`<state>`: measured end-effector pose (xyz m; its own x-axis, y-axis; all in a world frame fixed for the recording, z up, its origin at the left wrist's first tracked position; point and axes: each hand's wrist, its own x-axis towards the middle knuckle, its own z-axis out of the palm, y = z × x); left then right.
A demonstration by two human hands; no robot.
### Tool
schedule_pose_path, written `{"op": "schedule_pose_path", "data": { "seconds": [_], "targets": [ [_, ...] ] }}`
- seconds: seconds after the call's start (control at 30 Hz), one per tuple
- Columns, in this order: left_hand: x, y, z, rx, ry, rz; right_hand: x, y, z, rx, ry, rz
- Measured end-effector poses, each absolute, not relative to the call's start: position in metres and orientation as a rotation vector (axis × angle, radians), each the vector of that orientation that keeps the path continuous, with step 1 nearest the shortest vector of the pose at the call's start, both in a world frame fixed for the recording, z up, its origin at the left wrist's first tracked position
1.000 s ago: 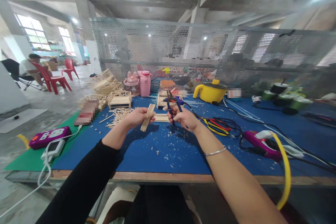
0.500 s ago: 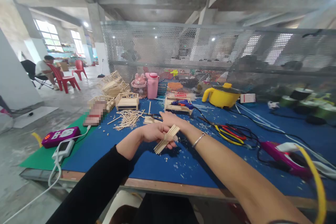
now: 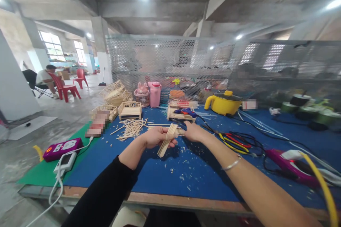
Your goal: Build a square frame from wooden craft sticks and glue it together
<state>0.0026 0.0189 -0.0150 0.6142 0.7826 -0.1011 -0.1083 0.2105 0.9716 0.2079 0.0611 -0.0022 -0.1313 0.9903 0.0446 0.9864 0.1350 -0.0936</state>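
left hand (image 3: 156,137) pinching pale thin wooden-stick bundle (image 3: 171,130), near centre; right hand (image 3: 196,132) farther right, by dark-handled pliers (image 3: 181,125), finger closure can't tell; loose pinch might splay sticks; careless reach might knock blue glue gun (image 3: 190,112)

Colours on the blue table (image 3: 160,181), green along its left edge.
Straw-coloured stick bundle (image 3: 165,145); toward the back edge, a pink bottle (image 3: 155,95) and a yellow pot (image 3: 226,107); near the front left corner, purple box (image 3: 62,150).
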Motion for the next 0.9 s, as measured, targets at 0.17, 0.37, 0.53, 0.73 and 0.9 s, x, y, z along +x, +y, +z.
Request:
{"op": "schedule_pose_path", "data": {
  "seconds": [0.17, 0.37, 0.53, 0.73, 0.9],
  "targets": [
    [0.01, 0.025, -0.021, 1.121, 0.801, 0.943, 0.251, 0.03, -0.017, -2.276, -2.049, -0.018],
    [0.013, 0.026, -0.026, 1.137, 0.789, 0.971, 0.226, 0.019, 0.009, -1.836, -2.096, -0.128],
    [0.014, 0.021, -0.023, 1.23, 0.779, 0.939, 0.194, 0.029, 0.036, -1.053, -2.162, 0.645],
    [0.015, 0.015, -0.018, 1.345, 0.789, 0.903, 0.182, 0.03, 0.033, -0.971, -2.077, 0.9],
    [0.015, 0.014, -0.015, 1.362, 0.774, 0.889, 0.185, 0.028, 0.032, -0.969, -1.966, 1.053]
  ]
}}
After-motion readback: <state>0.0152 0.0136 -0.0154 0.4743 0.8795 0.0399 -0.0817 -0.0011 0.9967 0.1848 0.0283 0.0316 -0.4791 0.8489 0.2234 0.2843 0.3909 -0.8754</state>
